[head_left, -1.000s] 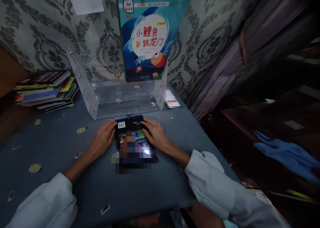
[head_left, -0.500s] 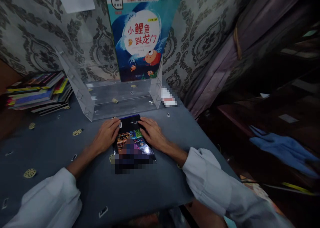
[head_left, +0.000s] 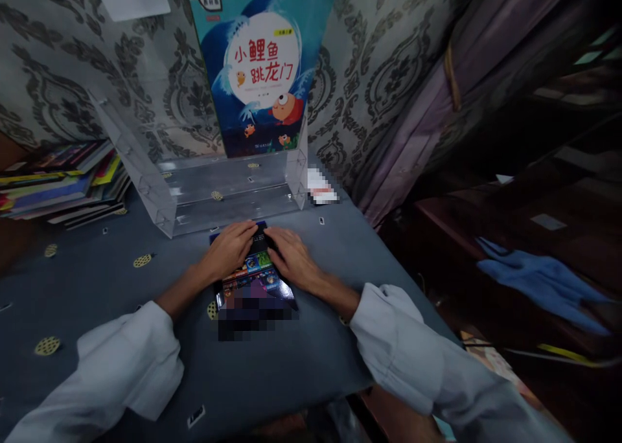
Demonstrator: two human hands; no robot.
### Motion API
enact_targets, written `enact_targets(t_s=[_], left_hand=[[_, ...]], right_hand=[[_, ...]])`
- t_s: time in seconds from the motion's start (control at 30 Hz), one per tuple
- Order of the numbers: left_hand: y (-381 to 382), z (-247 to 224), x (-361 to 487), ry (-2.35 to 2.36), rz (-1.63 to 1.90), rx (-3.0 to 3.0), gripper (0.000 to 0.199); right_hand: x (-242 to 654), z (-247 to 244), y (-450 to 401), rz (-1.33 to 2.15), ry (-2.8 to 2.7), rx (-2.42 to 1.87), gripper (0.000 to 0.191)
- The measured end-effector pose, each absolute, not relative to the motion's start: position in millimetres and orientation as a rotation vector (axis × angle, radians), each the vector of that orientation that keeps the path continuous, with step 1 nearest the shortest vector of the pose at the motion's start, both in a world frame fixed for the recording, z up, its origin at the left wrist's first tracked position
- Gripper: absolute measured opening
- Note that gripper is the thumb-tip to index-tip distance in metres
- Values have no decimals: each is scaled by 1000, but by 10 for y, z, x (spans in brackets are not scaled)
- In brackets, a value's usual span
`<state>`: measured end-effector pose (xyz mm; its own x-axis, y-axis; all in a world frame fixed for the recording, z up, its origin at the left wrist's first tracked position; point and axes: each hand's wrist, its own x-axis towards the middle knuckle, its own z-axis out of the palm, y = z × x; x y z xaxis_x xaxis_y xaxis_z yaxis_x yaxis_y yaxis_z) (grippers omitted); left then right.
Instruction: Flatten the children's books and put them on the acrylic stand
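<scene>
A small dark book (head_left: 253, 283) with rows of colourful pictures lies flat on the grey tablecloth, its lower part blurred by pixels. My left hand (head_left: 232, 250) rests across the book's upper left part, fingers stretched out and covering some of the black band at its top. Along the upper right edge lies my right hand (head_left: 293, 256), fingers extended, with its thumb on the cover. Both hands are open, and their fingertips are close together near the top edge. Just behind the book stands a clear acrylic rack (head_left: 233, 213) with stepped tiers.
A blue picture book (head_left: 262, 61) stands upright at the rack's back right. To the left is a stack of books (head_left: 63, 177). A white and red item (head_left: 322, 187) sits beside the rack. Past the table's right edge lies a blue cloth (head_left: 539, 281).
My left hand has slid right, from the book's left edge onto its upper part. The right hand stays at the right edge. The whole view has shifted slightly.
</scene>
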<state>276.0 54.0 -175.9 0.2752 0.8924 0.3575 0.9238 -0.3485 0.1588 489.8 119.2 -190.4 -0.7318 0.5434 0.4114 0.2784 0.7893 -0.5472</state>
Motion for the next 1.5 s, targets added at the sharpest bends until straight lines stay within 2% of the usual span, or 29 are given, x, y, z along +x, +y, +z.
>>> enact_targets(t_s=[0.17, 0.3, 1.0, 1.5], left_hand=[[686, -1753, 2815, -1682, -611, -2521, 38], [729, -1755, 2811, -1648, -630, -2564, 39], [703, -1738, 2820, -1517, -725, -2621, 38], [594, -1630, 2904, -1444, -664, -2706, 36]], right_hand=[[4904, -1920, 1213, 738, -2320, -637, 60], [4922, -1946, 1253, 820, -2289, -637, 65], [4953, -1913, 1315, 932, -2221, -631, 65], [4955, -1852, 1317, 908, -2203, -667, 63]])
